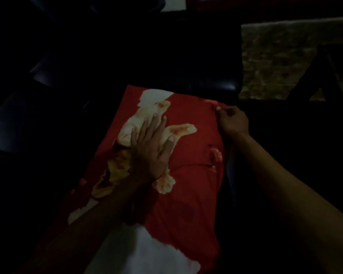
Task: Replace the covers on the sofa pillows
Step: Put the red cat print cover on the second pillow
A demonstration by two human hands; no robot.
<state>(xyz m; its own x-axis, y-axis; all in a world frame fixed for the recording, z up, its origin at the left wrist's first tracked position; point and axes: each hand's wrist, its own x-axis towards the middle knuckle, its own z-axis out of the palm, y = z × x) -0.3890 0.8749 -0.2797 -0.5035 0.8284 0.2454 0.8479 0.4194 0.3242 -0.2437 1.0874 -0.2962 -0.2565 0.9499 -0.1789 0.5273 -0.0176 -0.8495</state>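
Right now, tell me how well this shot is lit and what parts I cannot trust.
Head view: very dim; only the red cover, the left hand lying flat on it and the right hand pinching its far edge read clearly. Head view: the dark sofa fades into black around them, showing only faint sheen. Head view: the patterned rug is grainy and soft, and wide-angle bending shows at the edges.

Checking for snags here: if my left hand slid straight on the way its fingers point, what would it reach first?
More of the red cover: the left hand lies flat on it, fingers aimed at its far edge. Past that edge comes the dark seat, though depth is unclear.
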